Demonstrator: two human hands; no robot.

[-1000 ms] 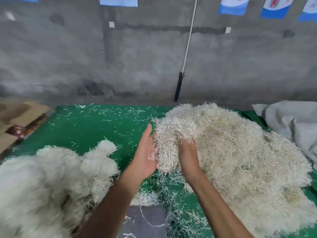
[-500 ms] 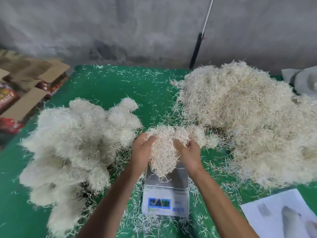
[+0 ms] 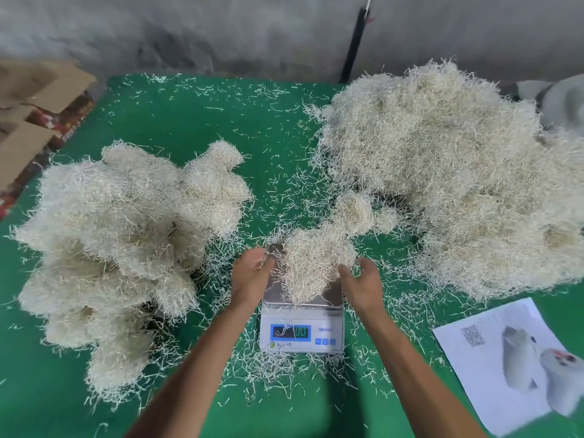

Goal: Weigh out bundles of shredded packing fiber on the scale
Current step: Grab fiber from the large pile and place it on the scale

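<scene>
Head view: fiber bundle (image 3: 316, 267) on scale (image 3: 301, 330), between left hand (image 3: 251, 276) and right hand (image 3: 363, 284).

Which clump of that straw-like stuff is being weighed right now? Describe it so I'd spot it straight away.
Start at the green table, with one big fibre heap on the right and a pile of bundles on the left. Between them, near the front, stands a small white scale with a blue display. The clump lies on its steel pan between the two hands, the only fibre off the table.
</scene>
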